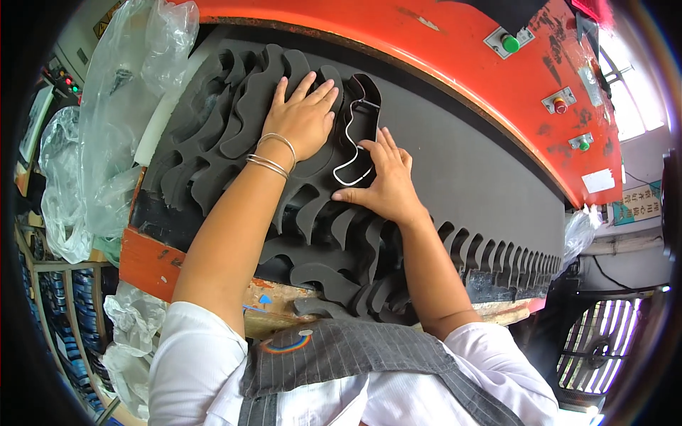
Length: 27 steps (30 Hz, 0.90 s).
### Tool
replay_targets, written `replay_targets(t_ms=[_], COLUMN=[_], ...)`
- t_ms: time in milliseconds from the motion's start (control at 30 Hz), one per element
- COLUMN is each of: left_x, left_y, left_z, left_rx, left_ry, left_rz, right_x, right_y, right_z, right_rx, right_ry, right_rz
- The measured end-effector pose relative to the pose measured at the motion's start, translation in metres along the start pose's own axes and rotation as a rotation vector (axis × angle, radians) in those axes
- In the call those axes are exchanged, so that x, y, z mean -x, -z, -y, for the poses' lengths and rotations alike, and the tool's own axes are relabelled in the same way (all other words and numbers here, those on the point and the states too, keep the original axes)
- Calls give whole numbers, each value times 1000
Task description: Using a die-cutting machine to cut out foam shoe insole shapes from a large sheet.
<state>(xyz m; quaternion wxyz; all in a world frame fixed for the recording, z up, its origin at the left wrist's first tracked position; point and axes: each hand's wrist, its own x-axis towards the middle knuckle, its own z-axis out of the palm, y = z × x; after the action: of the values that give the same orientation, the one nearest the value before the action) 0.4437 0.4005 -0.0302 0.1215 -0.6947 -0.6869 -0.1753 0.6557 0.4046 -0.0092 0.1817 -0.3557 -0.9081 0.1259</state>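
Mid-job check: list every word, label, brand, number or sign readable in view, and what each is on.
Pale sign at the far right: a row of characters shows, not copied out here; smaller print is too small to read.
White label on the red machine: no print can be made out.
Yellow-and-black sign, upper left: any lettering is too small to read.
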Motion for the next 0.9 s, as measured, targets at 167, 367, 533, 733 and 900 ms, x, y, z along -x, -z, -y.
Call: replay_targets(t_ms=[167,367,533,733,900], left_x=[0,-2,-9,16,37], left_y=[-3,0,7,52,113], left_z=[-1,-7,-14,-34,-147], left_rx=[20,-10,-2,313,676], left_ry=[32,37,51,223,130], left_rz=[12,26,77,23,-263], right_x=[-1,1,6,80,197], right_y=[-2,0,8,65,178], right_z=[-2,-4,-4,-21,-141], right_rx=[-46,13,60,-177,-194], right_ry=[25,44,53,151,236], right_rz=[-42,-40,-57,-51,-935])
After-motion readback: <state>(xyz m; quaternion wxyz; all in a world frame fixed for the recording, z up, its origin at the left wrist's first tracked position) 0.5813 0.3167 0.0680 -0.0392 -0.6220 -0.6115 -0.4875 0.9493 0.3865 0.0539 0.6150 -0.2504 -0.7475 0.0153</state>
